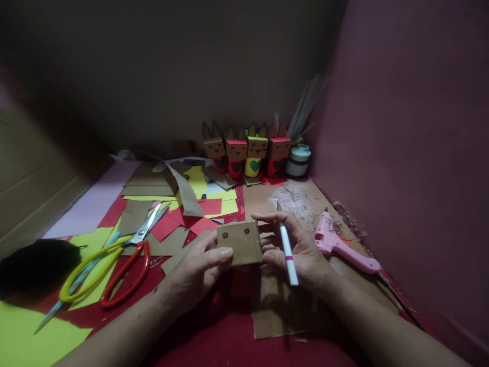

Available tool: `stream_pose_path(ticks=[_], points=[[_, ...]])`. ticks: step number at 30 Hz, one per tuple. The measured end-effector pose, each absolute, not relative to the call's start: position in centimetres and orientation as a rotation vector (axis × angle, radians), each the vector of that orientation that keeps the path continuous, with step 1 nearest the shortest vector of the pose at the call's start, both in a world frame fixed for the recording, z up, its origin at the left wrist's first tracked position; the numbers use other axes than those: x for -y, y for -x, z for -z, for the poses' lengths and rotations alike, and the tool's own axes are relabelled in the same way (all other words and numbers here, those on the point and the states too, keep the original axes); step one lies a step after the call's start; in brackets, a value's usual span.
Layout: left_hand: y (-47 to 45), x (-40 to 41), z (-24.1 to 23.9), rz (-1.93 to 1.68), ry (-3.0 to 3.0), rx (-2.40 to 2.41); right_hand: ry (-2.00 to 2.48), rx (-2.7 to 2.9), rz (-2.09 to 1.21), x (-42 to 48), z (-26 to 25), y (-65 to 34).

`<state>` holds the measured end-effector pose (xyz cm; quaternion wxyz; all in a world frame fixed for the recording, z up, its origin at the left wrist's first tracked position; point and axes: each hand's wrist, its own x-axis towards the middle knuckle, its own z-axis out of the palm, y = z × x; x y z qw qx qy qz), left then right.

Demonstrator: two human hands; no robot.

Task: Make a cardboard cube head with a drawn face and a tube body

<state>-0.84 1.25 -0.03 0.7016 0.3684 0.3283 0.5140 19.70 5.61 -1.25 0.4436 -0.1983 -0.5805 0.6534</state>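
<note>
Both hands hold a small brown cardboard piece (240, 242) with a drawn face of two dots and a short line. My left hand (198, 270) grips its lower left edge, thumb on the front. On the piece's right side my right hand (296, 250) steadies it with its fingertips. That same hand also holds a white pen (287, 250) with a pink band, tip pointing away.
A pink glue gun (342, 243) lies at the right. Two scissors, yellow-handled (93, 267) and red-handled (128, 272), lie at the left among red, yellow and brown paper scraps. Several small cardboard animal figures (246, 150) and a jar (298, 160) stand by the back wall.
</note>
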Motion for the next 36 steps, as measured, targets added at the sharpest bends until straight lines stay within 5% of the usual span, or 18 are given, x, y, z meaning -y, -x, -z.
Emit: stream_pose_path(ticks=[14, 21, 25, 36], points=[[0.3, -0.4, -0.2, -1.153, -0.752, -0.822, 0.687, 1.473, -1.560, -4.9, 0.5, -19.8], [0.4, -0.6, 0.1, -1.161, -0.773, -0.881, 0.839, 1.369, -0.824, -4.6, 0.1, -20.5], [0.2, -0.5, 0.3, -1.166, -0.823, -0.876, 0.725, 1.495, -0.664, -2.9, -0.3, -21.1], [-0.7, 0.5, -0.6, -1.153, -0.863, -0.935, 0.785, 1.637, -0.743, 0.4, -1.9, -18.1]])
